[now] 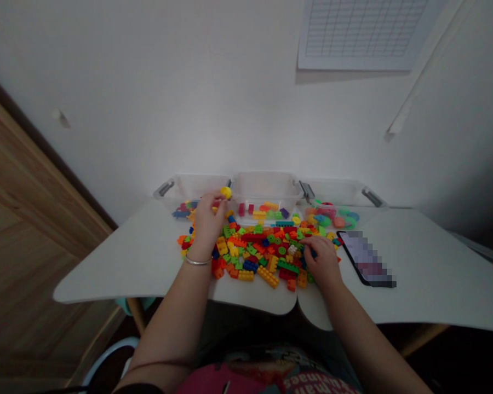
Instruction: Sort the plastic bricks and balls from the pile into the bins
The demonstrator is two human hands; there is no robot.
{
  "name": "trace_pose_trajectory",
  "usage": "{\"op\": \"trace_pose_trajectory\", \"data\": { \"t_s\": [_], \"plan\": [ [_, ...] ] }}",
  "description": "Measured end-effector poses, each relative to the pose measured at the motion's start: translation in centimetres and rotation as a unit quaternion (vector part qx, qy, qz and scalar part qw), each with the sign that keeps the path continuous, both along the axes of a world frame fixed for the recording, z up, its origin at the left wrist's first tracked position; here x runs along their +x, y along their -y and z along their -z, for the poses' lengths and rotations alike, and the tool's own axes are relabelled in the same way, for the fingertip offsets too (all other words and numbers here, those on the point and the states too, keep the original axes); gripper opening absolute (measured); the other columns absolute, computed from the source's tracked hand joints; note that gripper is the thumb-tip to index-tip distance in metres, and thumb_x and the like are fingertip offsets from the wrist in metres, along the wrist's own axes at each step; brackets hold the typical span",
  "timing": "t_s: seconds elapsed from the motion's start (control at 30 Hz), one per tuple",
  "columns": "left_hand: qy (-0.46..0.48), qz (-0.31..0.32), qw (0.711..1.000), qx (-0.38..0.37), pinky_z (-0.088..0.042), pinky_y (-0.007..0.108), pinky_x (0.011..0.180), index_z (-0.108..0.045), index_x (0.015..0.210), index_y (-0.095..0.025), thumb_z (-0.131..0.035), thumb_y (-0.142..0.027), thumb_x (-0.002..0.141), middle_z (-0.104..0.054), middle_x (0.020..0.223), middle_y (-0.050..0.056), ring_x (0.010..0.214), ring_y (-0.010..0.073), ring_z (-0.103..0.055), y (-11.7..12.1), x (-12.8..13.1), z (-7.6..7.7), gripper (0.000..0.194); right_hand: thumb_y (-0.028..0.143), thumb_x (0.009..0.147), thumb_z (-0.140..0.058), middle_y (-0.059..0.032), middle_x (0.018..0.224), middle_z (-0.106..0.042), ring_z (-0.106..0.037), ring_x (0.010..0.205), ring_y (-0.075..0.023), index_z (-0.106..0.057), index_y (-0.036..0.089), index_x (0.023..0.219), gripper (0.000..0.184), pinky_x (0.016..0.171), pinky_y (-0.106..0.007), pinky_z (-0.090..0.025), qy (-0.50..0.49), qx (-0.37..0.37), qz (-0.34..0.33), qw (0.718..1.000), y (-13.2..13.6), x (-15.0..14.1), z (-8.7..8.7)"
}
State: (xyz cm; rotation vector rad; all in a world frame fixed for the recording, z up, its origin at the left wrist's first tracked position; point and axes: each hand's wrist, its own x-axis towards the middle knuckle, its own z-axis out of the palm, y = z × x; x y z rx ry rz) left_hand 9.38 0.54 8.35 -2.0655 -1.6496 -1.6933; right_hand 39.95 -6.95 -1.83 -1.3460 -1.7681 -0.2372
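**Recorder:** Nearest first. What do you log?

**Checker:** A silver bangle (pixel 197 261) on your left wrist. Your right hand (pixel 322 261) rests on the near right of the pile of plastic building bricks (pixel 250 254), its fingers (pixel 308 242) curled down among them. You cannot tell from this view whether they grip a brick.

**Recorder:** Left hand?

**Checker:** Your left hand (pixel 207 224) is raised at the far left of the pile, its fingertips pinched on a round yellow piece (pixel 225 192), which shows against the gap between two bins.

**Recorder:** Beyond that?

**Checker:** Right of the pile, a phone with a pixelated screen (pixel 365 258) lies on the white table (pixel 119 268). Along the far edge stand three clear plastic bins. The left bin (pixel 193 186) holds blue and red bricks; the middle bin (pixel 267 186) holds red, orange, yellow and purple ones; the right bin (pixel 332 191) holds rounded teal, pink and orange pieces.
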Motion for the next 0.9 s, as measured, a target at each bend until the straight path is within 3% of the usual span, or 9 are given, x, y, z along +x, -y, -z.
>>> {"op": "trace_pose_trajectory", "data": {
  "t_s": [0.1,0.17,0.33,0.43,0.7,0.9],
  "plan": [
    [0.103,-0.080,0.991,-0.027,-0.050,0.030,0.082,-0.066,0.098,-0.018,-0.055,-0.029,0.085,-0.071,0.097,0.003,0.083,0.0173,-0.063,-1.6,-1.9,-0.2,0.020,0.017,0.087,-0.050,-0.0068,0.092,-0.072,-0.062,0.094,-0.0241,-0.068,0.020,0.090,0.018,0.090,-0.043,-0.047,0.000,0.001,-0.003,1.000,0.0,0.0,0.0],
    [0.107,-0.116,0.987,-0.042,-0.049,0.031,0.083,-0.068,0.098,-0.018,-0.057,-0.031,0.084,-0.072,0.098,0.003,0.082,0.0177,-0.063,-2.5,-3.1,-0.4,0.022,0.017,0.087,-0.050,-0.0066,0.092,-0.072,-0.062,0.093,-0.0239,-0.068,0.020,0.090,0.018,0.089,-0.043,-0.048,0.002,0.002,-0.004,1.000,0.0,0.0,0.0],
    [-0.011,-0.186,0.978,-0.097,-0.035,0.045,0.106,-0.074,0.093,-0.023,-0.059,-0.032,0.083,-0.074,0.101,0.005,0.099,0.0253,-0.064,-3.9,-4.5,-0.6,0.020,0.017,0.087,-0.049,-0.0067,0.091,-0.072,-0.063,0.092,-0.0241,-0.068,0.021,0.090,0.019,0.088,-0.043,-0.048,0.004,0.006,-0.002,1.000,-0.1,0.0,-0.1],
    [-0.060,-0.220,0.963,-0.142,-0.027,0.051,0.110,-0.075,0.096,-0.024,-0.057,-0.036,0.085,-0.074,0.100,0.007,0.102,0.0284,-0.063,-4.2,-4.5,-0.4,0.024,0.017,0.087,-0.050,-0.0067,0.091,-0.072,-0.063,0.092,-0.0240,-0.068,0.021,0.089,0.019,0.088,-0.043,-0.048,0.004,0.012,-0.003,1.000,-0.1,-0.1,-0.1],
    [-0.122,-0.246,0.945,-0.179,-0.034,0.050,0.102,-0.074,0.101,-0.022,-0.049,-0.038,0.087,-0.073,0.101,0.013,0.110,0.0327,-0.058,-4.2,-4.1,-0.4,0.033,0.017,0.086,-0.050,-0.0069,0.091,-0.072,-0.062,0.093,-0.0240,-0.068,0.020,0.089,0.019,0.089,-0.043,-0.048,0.004,0.006,-0.005,1.000,-0.1,0.0,0.0],
    [-0.159,-0.223,0.950,-0.148,-0.042,0.043,0.096,-0.076,0.097,-0.017,-0.038,-0.032,0.089,-0.073,0.097,0.015,0.105,0.0307,-0.057,-4.6,-4.3,0.3,0.041,0.017,0.086,-0.049,-0.0070,0.092,-0.072,-0.063,0.093,-0.0244,-0.069,0.021,0.089,0.020,0.089,-0.044,-0.048,-0.004,-0.005,-0.004,1.000,0.0,-0.1,-0.2]
  ]
}}
